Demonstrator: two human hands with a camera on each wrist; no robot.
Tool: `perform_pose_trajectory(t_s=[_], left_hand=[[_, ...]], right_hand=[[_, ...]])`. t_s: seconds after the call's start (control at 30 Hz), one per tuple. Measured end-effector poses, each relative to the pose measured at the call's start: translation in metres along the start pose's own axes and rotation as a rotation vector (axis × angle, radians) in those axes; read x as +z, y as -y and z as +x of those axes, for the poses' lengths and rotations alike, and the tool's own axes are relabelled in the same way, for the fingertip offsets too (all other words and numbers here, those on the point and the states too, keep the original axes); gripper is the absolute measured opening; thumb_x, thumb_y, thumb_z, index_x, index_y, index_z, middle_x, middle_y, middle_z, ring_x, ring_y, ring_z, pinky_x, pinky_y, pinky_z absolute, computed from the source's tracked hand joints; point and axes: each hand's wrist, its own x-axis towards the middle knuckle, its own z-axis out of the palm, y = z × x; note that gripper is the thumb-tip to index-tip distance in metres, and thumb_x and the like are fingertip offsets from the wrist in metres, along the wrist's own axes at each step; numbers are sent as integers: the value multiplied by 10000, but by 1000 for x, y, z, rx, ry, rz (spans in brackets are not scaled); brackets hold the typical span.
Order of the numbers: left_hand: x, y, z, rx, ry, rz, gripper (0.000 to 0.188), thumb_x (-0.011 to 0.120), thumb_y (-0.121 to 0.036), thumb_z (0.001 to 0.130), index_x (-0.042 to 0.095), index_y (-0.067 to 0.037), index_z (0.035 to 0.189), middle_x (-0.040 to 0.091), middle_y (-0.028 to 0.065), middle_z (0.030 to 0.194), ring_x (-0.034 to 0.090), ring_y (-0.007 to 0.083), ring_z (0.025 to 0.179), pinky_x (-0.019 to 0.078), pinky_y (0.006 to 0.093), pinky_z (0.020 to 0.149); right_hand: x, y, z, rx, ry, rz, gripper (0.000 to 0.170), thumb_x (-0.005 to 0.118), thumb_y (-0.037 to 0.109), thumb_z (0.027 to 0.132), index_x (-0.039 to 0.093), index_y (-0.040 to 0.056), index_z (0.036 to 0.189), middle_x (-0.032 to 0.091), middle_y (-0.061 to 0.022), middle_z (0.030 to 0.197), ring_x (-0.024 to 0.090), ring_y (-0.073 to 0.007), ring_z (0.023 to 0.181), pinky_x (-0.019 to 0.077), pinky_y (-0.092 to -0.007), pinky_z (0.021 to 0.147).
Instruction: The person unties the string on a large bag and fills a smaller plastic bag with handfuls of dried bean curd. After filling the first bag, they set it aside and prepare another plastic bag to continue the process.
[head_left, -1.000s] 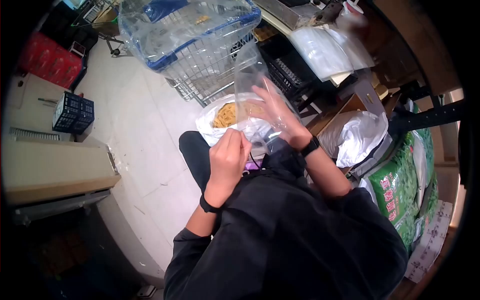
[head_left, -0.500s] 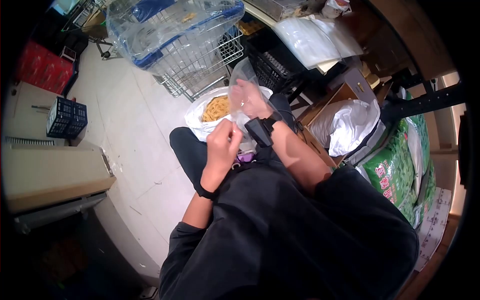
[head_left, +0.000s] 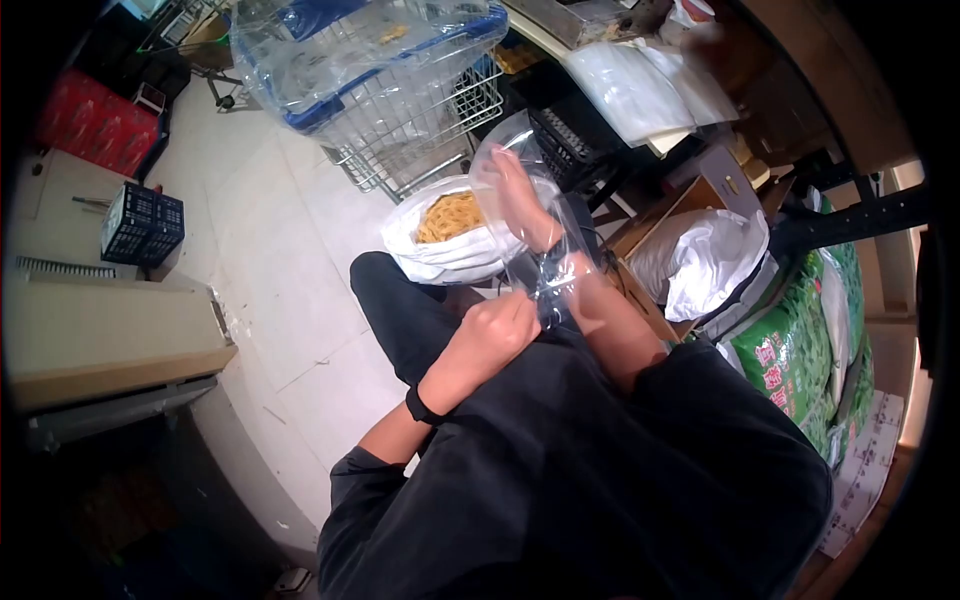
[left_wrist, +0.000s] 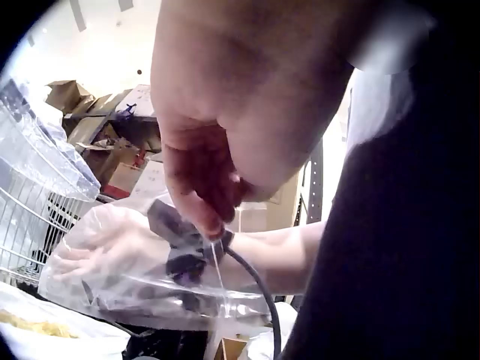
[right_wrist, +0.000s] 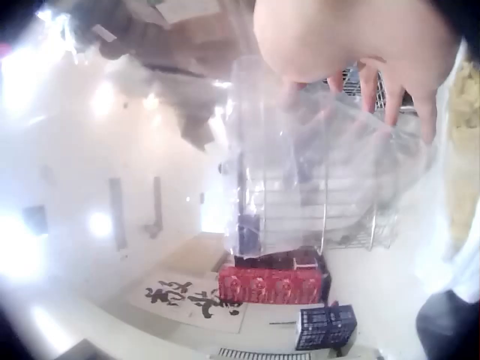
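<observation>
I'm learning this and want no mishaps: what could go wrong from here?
The clear bag might snag on the dark wrist device seen through it. The left hand pinches just a little film, so it could slip. The open white sack sits near the right hand, so a knock might spill yellow pieces.

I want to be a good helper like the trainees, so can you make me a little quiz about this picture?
1. True or false: the right hand is inside the clear plastic bag.
2. Pick one. What is the left hand pinching?
A) the shopping cart
B) the clear plastic bag
C) the dark blue crate
3. Fill in the blank: the yellow pieces lie in a sack whose colour is ____.

Key: 1. True. 2. B. 3. White.
</observation>
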Motion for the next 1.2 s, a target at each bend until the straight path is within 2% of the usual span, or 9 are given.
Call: perform_pose_trajectory(t_s=[0.1,0.17,0.23,0.3,0.33,0.8,0.9,1.1,1.2], left_hand=[[-31,1,5,16,138,-47,129,737,-14,874,613,19,864,600,126,786,651,300,694,539,392,607],[-56,17,7,-129,-4,-318,100,728,-44,919,673,25,966,698,117,892,702,261,760,561,344,690],[-69,47,22,-423,-352,-214,181,702,-85,976,700,21,1123,734,124,1090,719,222,917,558,317,819],[-63,92,27,-490,-512,-168,272,666,-118,1026,678,18,1262,702,113,1217,690,219,1049,547,328,895],[-66,105,19,-574,-390,-333,334,645,-126,1047,648,7,1353,666,118,1302,662,220,1148,545,336,953],[-60,98,10,-610,-559,-589,188,730,-18,966,686,21,1144,688,75,1141,648,132,1064,542,305,906],[-65,110,6,-531,-512,-555,135,752,-15,952,673,6,1058,656,43,1054,612,104,974,507,281,879],[-69,116,-2,-681,-170,-561,95,720,-44,991,647,-16,1045,628,44,1051,585,126,972,478,285,903],[-65,107,1,-461,-341,-649,86,640,-85,1051,597,-31,999,650,84,1144,605,150,1049,475,289,918]], right_hand=[[11,21,-29,32,156,-49,732,467,561,1097,217,198,1681,381,-176,1622,476,-305,1425,378,-528,1166],[18,31,-42,88,270,31,806,463,651,1063,175,238,1693,318,-177,1665,474,-316,1433,384,-582,1152],[25,56,-69,255,577,180,782,426,624,1086,99,281,1708,193,-134,1733,352,-329,1540,391,-563,1174],[36,72,-90,277,708,102,770,389,666,1076,117,311,1704,278,-131,1692,470,-321,1429,427,-554,1140],[39,73,-100,267,737,95,765,370,673,1078,119,311,1703,285,-129,1690,456,-321,1442,419,-559,1149],[32,77,-116,328,819,60,792,322,740,1047,112,342,1698,248,-112,1720,363,-349,1511,294,-621,1228],[32,78,-115,360,793,68,818,338,758,1030,108,345,1698,254,-109,1719,362,-349,1511,285,-623,1231],[33,70,-116,370,713,51,806,336,743,1038,89,347,1696,243,-122,1707,354,-354,1517,323,-625,1212],[27,70,-110,412,701,105,773,333,715,1056,74,360,1692,227,-139,1694,350,-368,1517,369,-642,1178]])
